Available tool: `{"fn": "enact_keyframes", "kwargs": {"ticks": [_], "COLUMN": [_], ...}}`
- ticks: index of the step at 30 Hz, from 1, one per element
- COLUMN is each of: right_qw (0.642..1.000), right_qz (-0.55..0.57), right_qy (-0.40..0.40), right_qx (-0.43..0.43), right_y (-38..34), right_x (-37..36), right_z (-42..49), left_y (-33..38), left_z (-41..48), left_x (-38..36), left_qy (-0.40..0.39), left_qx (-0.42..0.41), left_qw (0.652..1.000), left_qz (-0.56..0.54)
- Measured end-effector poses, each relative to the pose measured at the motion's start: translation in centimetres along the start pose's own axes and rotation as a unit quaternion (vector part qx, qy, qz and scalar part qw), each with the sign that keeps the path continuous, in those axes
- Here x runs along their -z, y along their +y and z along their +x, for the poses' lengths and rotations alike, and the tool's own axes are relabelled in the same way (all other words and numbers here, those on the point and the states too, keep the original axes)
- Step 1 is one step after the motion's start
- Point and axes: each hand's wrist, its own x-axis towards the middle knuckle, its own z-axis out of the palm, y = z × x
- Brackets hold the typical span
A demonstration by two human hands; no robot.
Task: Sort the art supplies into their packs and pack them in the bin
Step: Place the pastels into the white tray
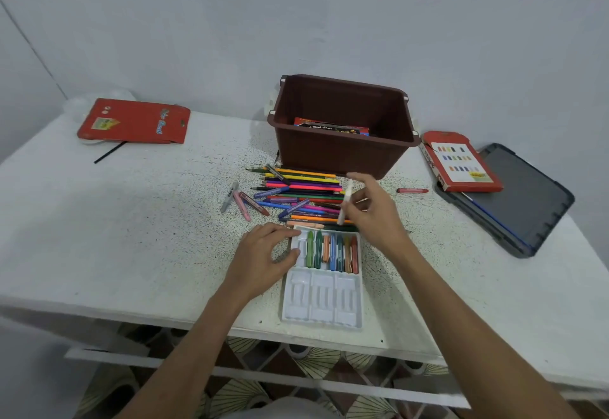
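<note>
Crayon tray (321, 300), near the table's front edge, is being steadied by the left hand (263, 255); a white crayon (345, 201), being pinched loosely in the right hand (374, 211), could be dropped.

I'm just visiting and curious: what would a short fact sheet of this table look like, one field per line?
Left hand: left hand rests at the edge of the white crayon tray
Right hand: right hand holds a white crayon above the pile
Tray: seven crayons in the far row, near row vacant
Loose pile: coloured pencils and crayons in front of the bin
Bin: brown bin, one pack already inside
Stray item: red crayon right of the pile
</note>
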Motion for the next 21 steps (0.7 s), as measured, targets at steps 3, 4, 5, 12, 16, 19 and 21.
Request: {"fn": "enact_keyframes", "kwargs": {"ticks": [3, 4, 5, 12, 16, 19, 21], "right_qw": [0.999, 0.998, 0.998, 0.994, 0.994, 0.996, 0.996], "right_qz": [0.04, 0.046, 0.049, 0.062, 0.056, 0.022, -0.005], "right_qy": [-0.017, -0.022, -0.027, -0.056, -0.069, -0.064, -0.068], "right_qx": [0.014, 0.023, 0.034, 0.076, 0.068, 0.058, 0.05], "right_y": [-0.2, -0.3, -0.3, -0.3, 0.3, 0.7, 0.8], "right_x": [-1.4, -1.8, -2.2, -4.3, -5.1, -5.5, -5.7], "right_z": [-1.3, -1.7, -2.0, -3.6, -3.9, -3.9, -3.9], "left_y": [0.0, -0.1, -0.1, -0.2, -0.3, -0.3, -0.3], "left_z": [0.0, 0.0, 0.0, 0.1, 0.2, 0.2, 0.3], "left_x": [0.0, 0.0, 0.0, -0.1, -0.1, -0.1, -0.2], "left_qy": [0.001, 0.002, 0.002, -0.003, -0.005, -0.004, -0.005], "left_qx": [-0.004, -0.005, -0.006, -0.005, -0.012, -0.009, -0.008], "left_qw": [1.0, 1.0, 1.0, 1.0, 1.0, 1.0, 1.0], "left_qz": [0.009, 0.012, 0.016, 0.021, 0.023, 0.018, 0.02]}}
